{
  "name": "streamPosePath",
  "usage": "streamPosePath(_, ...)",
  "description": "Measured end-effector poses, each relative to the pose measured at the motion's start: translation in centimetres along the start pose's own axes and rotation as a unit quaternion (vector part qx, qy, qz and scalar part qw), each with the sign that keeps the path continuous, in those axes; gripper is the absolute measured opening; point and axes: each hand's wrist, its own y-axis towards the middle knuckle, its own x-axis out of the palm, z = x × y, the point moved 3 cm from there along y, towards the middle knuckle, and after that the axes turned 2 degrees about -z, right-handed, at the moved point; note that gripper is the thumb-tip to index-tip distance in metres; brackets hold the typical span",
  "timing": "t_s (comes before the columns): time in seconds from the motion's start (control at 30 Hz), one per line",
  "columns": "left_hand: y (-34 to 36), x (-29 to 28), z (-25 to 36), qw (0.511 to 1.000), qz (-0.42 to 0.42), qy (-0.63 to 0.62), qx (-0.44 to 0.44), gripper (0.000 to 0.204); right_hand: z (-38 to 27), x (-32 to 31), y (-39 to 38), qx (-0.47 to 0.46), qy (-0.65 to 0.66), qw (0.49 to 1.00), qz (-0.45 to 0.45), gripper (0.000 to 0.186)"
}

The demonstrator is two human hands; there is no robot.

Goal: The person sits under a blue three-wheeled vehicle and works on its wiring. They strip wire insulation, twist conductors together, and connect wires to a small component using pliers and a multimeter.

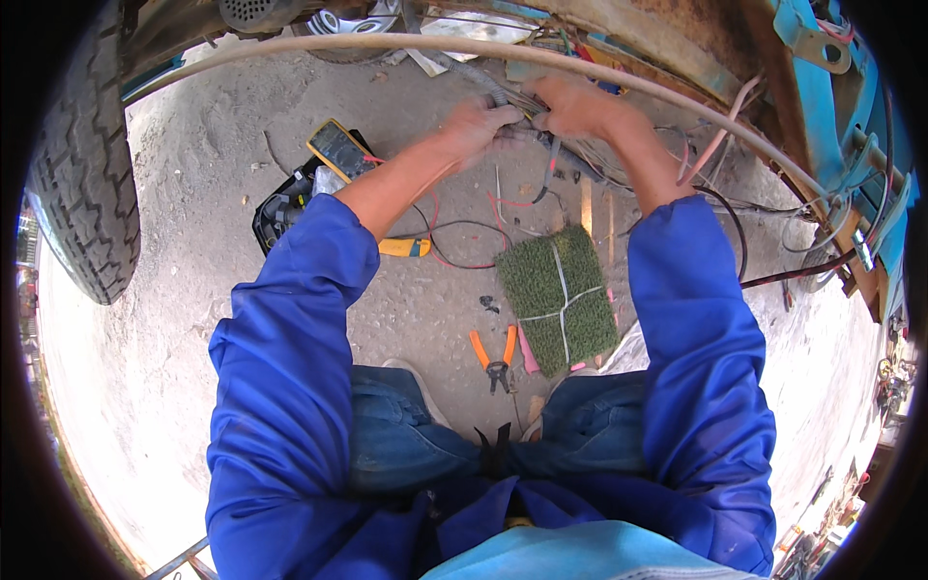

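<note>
Both my arms reach forward to a wiring harness with a grey corrugated sleeve and loose wires, under the vehicle. My left hand is closed on the harness, its thumb and fingers pinched together. Close beside it, my right hand is closed on wires of the same bundle. Motion blurs the fingers slightly, and the exact wires between them are hidden. More wires trail from the bundle toward the right.
A tyre stands left; a long tan tube arches across the front. Blue vehicle framework borders the right. On the ground lie a yellow multimeter, a black tool case, orange-handled wire strippers and a green turf pad.
</note>
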Motion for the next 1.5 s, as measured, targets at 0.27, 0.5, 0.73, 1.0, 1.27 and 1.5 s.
streamPosePath(0.27,0.2,-0.8,-0.3,0.995,0.048,0.084,0.018,0.022,-2.0,0.0,-0.9,0.032,-0.1,0.994,0.031,0.052)
streamPosePath(0.5,0.8,-1.5,1.0,0.966,0.049,0.252,0.028,0.019,-2.5,0.7,-0.4,0.003,-0.157,0.987,0.047,0.036)
streamPosePath(0.73,0.9,-1.7,1.8,0.926,0.041,0.371,0.061,0.018,-2.0,0.9,-0.6,0.0,-0.137,0.989,0.062,0.051)
streamPosePath(1.0,-0.6,-4.4,1.3,0.828,0.092,0.548,0.08,0.035,0.0,-0.3,-0.9,0.054,-0.058,0.991,0.107,0.042)
streamPosePath(1.27,-2.2,-4.9,1.7,0.812,0.071,0.576,0.066,0.048,-1.0,-0.2,-0.5,0.067,-0.015,0.996,0.058,0.055)
streamPosePath(1.5,-2.2,-2.0,1.8,0.972,-0.032,0.228,0.042,0.048,-1.3,0.2,-0.1,0.039,-0.062,0.994,0.082,0.051)
